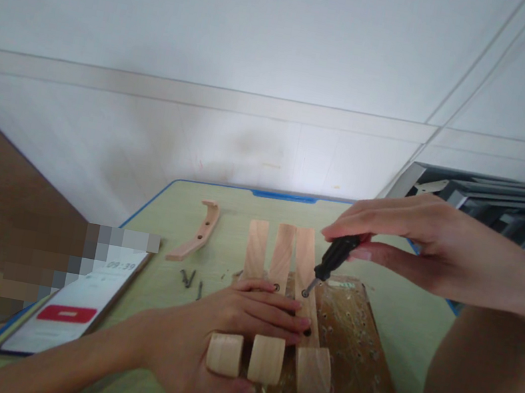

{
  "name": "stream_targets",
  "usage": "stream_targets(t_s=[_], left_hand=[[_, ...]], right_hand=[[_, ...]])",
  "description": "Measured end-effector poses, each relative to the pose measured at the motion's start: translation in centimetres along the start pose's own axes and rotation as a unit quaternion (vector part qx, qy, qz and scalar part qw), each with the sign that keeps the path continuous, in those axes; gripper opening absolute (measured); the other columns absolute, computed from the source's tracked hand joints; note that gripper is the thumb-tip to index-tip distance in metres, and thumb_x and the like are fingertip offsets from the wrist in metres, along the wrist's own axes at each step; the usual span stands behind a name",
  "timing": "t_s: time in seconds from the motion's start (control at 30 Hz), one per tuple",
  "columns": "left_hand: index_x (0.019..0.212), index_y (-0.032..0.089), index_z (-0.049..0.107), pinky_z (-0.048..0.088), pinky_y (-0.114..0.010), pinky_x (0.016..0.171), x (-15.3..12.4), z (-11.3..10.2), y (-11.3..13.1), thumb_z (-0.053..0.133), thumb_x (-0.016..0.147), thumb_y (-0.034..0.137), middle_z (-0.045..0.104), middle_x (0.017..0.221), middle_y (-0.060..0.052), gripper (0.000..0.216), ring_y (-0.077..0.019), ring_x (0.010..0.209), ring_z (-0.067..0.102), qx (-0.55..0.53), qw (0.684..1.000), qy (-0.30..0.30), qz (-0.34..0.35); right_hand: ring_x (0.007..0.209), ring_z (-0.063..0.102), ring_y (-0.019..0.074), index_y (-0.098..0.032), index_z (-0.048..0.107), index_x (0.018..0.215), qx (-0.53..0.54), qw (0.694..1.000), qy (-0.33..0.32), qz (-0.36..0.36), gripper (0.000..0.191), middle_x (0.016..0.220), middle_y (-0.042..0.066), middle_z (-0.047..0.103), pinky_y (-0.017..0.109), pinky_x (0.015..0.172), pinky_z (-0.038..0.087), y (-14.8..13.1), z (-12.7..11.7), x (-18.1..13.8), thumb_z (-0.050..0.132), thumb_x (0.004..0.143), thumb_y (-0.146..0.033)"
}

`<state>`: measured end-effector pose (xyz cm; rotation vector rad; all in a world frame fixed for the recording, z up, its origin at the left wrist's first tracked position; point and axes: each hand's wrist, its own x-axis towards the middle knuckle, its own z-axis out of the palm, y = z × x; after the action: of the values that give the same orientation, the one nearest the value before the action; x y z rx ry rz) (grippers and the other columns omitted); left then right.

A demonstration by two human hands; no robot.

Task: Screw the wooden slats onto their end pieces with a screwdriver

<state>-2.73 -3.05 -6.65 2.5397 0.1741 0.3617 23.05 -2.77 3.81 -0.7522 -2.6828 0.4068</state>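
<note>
Pale green table (pixel 179 209) with a blue edge, pushed against a white wall, carries the work. At its centre lie three wooden slats (pixel 283 254) side by side, running from 12 to 6 o'clock, their thick rounded ends nearest the person. The right hand (pixel 402 238) comes in from 3 o'clock and pinches a small black screwdriver (pixel 336 257) between thumb and fingers. The tool is tilted, its tip set down on the rightmost slat (pixel 306 252) at a dark hole. The left hand (pixel 218 331) reaches in from 8 o'clock and lies flat and open across all three slats just below that hole, fingers stretched out, pressing down and gripping nothing. Under the slats on the 4 o'clock side sits a brown board (pixel 357 349) dotted with holes, with a clear film over it. At 9 o'clock from the slats a few dark screws (pixel 188 278) lie loose. Further out, at 11 o'clock, rests a curved wooden piece (pixel 200 233). A phone (pixel 75 306) showing a red button lies at 8 o'clock by the table edge. Dark frames (pixel 506 199) are stacked at 2 o'clock, beyond the table
</note>
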Motion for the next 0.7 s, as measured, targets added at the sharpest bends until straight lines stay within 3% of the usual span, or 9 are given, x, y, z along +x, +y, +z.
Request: stream_targets(t_s=[0.47, 0.7], left_hand=[[0.131, 0.023, 0.034, 0.015, -0.028, 0.112, -0.14, -0.06, 0.09, 0.058, 0.072, 0.029, 0.048, 0.135, -0.001, 0.064, -0.0172, 0.129, 0.039, 0.023, 1.000, -0.003, 0.007], [0.132, 0.024, 0.031, 0.017, -0.030, 0.111, 0.01, -0.10, -0.01, 0.057, 0.073, 0.028, 0.047, 0.135, -0.002, 0.065, -0.0188, 0.129, 0.039, 0.026, 1.000, -0.008, 0.008]], right_hand=[[0.092, 0.061, 0.0103, -0.014, 0.062, 0.105, -0.004, 1.000, 0.030, -0.006, 0.023, 0.101, 0.004, 0.066, 0.018, 0.078, 0.044, 0.48, 0.46, 0.34, 0.050, 0.088, -0.023], [0.080, 0.061, 0.0073, -0.012, 0.064, 0.095, 0.001, 1.000, 0.030, -0.009, 0.020, 0.089, 0.003, 0.067, 0.016, 0.069, 0.042, 0.10, 0.27, 0.34, 0.051, 0.087, -0.026]])
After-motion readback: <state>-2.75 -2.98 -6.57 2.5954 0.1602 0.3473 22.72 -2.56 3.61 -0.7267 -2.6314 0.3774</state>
